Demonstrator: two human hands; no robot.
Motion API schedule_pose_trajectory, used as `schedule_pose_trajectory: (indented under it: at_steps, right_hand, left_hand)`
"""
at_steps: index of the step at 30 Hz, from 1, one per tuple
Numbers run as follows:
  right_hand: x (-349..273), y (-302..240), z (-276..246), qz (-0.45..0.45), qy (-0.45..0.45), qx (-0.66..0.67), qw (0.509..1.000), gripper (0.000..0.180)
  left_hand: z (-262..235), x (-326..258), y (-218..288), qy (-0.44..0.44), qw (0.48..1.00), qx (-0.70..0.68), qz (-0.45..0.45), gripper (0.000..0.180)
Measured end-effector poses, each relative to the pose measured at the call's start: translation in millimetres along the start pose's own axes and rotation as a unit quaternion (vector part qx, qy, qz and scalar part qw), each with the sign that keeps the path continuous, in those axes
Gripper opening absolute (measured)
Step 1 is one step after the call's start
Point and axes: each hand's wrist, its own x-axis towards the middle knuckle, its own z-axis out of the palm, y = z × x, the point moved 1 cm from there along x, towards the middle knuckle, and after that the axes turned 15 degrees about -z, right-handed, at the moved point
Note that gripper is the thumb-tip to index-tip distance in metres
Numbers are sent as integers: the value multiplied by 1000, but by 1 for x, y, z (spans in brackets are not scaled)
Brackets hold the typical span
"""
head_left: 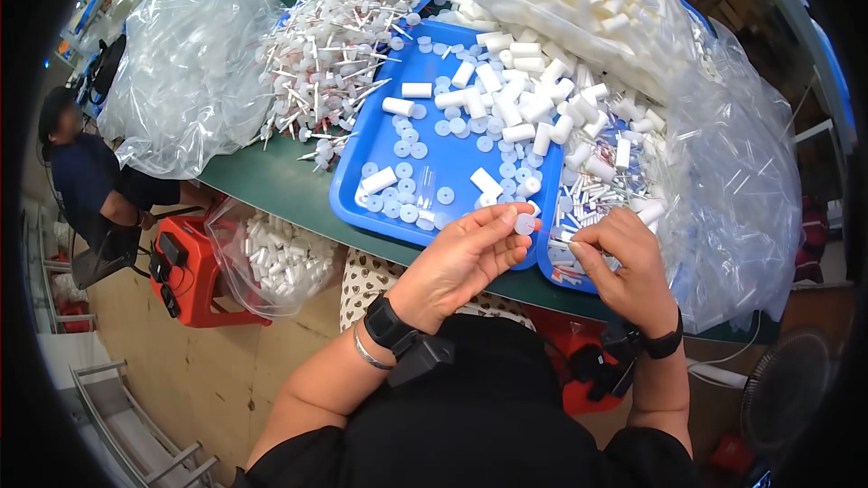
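Two hands meet low in the frame: left hand (461,258) pinches a round white cap (524,223), flat face up; right hand (624,271) pinches a thin stick (559,239) pointing left.

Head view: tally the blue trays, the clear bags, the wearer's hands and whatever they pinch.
blue trays: 2
clear bags: 4
left hand and right hand: 2
white disc, pinched by the left: 1
thin stick, pinched by the right: 1
Total: 10
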Motion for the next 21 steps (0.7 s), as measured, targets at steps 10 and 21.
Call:
schedule_pose_trajectory:
  at_steps: [10, 21]
  right_hand:
    - [3, -6, -2, -32, -18, -71, 997, 10]
    - [-2, -5, 16, -32, 23, -61, 997, 9]
  left_hand:
    - [7, 0, -5, 46, 995, 80, 44, 31]
    - [10, 8, -19, -12, 1000, -2, -16, 34]
